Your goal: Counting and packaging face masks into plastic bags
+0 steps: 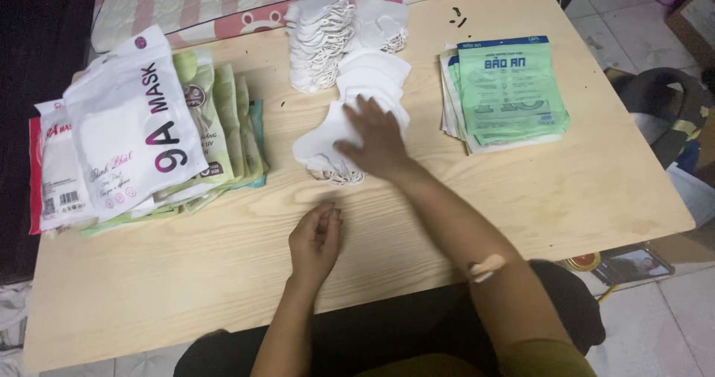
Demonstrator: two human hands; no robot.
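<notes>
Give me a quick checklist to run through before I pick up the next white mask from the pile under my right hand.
1. Right hand on the loose masks: ok, palm flat on top.
2. Left hand free: ok, holds nothing, resting on the table.
3. Mask supply: ok, tall mask stack behind.
4. Empty green pouches within reach: ok, to the right.
5. Filled packs out of the way: ok, at the left.
6. Single mask gripped: cannot tell.

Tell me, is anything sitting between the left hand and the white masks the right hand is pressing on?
Nothing visible. The left hand hovers over bare wooden table, and only open tabletop lies between it and the white masks under the right hand. The filled mask packets lie off to the left, the flat green packets to the right.
</notes>
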